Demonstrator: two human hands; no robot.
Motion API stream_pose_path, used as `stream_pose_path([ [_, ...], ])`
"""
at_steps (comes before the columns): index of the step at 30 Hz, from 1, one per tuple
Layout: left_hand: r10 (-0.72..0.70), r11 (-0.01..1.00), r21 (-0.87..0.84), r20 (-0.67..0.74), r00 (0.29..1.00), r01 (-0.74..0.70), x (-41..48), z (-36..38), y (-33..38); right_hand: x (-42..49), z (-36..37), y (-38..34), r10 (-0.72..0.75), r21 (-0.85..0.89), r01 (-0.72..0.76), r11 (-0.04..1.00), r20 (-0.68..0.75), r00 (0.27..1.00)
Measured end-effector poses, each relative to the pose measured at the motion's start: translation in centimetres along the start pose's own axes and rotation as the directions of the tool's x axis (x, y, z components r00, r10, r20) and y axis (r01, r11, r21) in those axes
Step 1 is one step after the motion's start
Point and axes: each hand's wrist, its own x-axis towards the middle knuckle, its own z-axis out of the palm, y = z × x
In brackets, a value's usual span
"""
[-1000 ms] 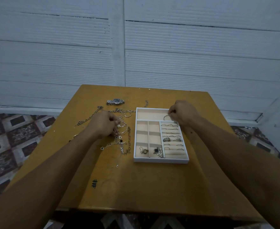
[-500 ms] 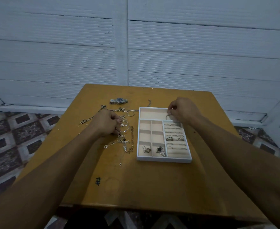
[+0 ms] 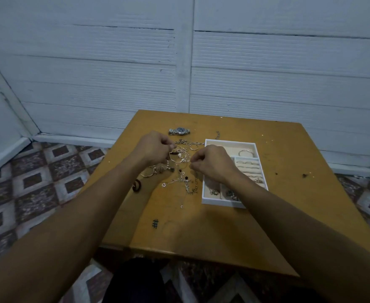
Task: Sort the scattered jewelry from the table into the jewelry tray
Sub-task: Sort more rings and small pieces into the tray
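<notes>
A tangle of silver chains, bangles and pendants [image 3: 180, 169] lies on the wooden table [image 3: 201, 232], left of the white jewelry tray [image 3: 221, 201]. My left hand [image 3: 154, 149] is over the pile's far left side, and its curled fingers pinch a piece of the tangle. At the pile's right edge my right hand [image 3: 212, 164] has curled fingers that pinch a thin chain [image 3: 195, 180] hanging below them. My right forearm hides part of the tray. A silver bangle [image 3: 246, 153] lies in the tray's far compartment, and rings sit in its padded rows.
A silver wristwatch [image 3: 179, 131] lies beyond the pile, with a loose ring [image 3: 194, 147] and a short chain [image 3: 218, 134] near the tray's far left corner. A dark band [image 3: 137, 185] lies left of the pile. White panelled walls stand behind the table, and patterned floor tiles lie to the left.
My right hand left the bangle in the tray's far compartment and moved left to the pile. My left hand stayed at the pile. The view has swung to the left.
</notes>
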Motion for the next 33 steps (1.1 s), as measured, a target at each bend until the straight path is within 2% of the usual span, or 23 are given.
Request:
stream_pose_path([
  [3, 0.031, 1.0, 0.0, -0.017, 0.999, -0.031, -0.3, -0.4, 0.4, 0.1, 0.0, -0.4, 0.043, 0.027, -0.042, 0.999, -0.03, 0.999],
  [10, 0.056, 0.997, -0.049, -0.04, 0.998, -0.058, -0.9, -1.2, 0.8, -0.5, 0.5, -1.2, 0.065, 0.036, -0.066, 0.997, 0.027, 0.997],
  [15, 0.017, 0.988, -0.15, -0.025, 1.0, -0.021, -0.7, -1.5, 0.8, -0.8, 0.3, -1.7, 0.057, 0.051, -0.06, 0.997, 0.047, 0.997],
  [18, -0.006, 0.985, -0.173, -0.018, 1.0, 0.003, -0.9, -1.4, 0.6, -0.7, 0.4, -2.1, 0.056, 0.084, -0.061, 0.995, 0.067, 0.996],
  [24, -0.03, 0.984, -0.177, -0.022, 0.999, 0.026, -0.7, -1.4, 0.1, -0.7, -0.2, -0.9, 0.089, 0.025, -0.09, 0.996, 0.034, 0.995],
  [29, -0.073, 0.973, -0.214, 0.073, 0.995, 0.087, -0.3, -0.4, -0.2, -1.3, -1.6, 0.5, 0.094, 0.061, -0.094, 0.994, 0.008, 0.996],
  [33, -0.046, 0.976, -0.206, 0.106, 0.993, 0.067, 0.0, 0.8, -0.1, -1.9, -3.0, 2.0, 0.12, 0.072, -0.118, 0.99, -0.016, 0.993],
])
